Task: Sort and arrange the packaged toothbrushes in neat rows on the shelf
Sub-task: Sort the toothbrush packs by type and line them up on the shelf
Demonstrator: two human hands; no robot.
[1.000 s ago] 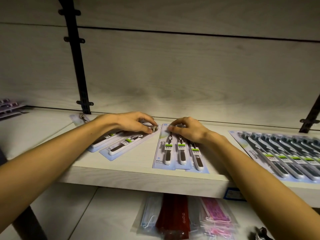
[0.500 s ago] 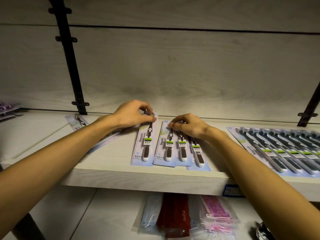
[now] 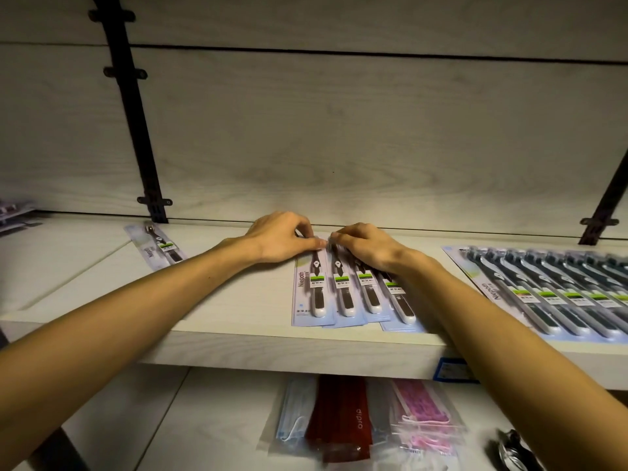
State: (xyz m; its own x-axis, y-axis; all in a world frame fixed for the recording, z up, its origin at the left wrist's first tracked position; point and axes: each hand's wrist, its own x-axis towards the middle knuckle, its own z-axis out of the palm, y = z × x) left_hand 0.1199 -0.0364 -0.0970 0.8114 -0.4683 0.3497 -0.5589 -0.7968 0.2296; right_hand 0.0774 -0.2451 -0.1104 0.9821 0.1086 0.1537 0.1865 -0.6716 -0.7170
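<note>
**Squaring up the middle row of toothbrush packs**

The person works at the back of the shelf (image 3: 238, 348), where both hands meet over the top ends of a small overlapping row of 4 packaged toothbrushes (image 3: 353, 294). The left hand (image 3: 282, 237) has its fingers curled, thumb and fingertips pinching the top edge of the leftmost pack (image 3: 311, 290). The right hand (image 3: 367, 248) lies over the heads of the other 3 packs, fingers bent and bunched down on their top edges; whether it pinches or only presses cannot be told. Holding the tops probably lets the person line the cards up against each other while the handle ends stay near the shelf's front edge.

The packs sit shingled, each card lapping the next, handles pointing to the front edge. That saves width and keeps every brush visible. The rightmost pack sits a little lower and tilted, so the row is judged not yet even.

Toward the shelf's right end a longer row of packs (image 3: 550, 294) lies in the same shingled way, apart from the middle group. Near the back left, beside the black bracket (image 3: 136, 130), 1 loose pack (image 3: 159, 249) lies at an angle, likely the next to join.

Bagged face masks (image 3: 295, 423) lie on the lower shelf.
</note>
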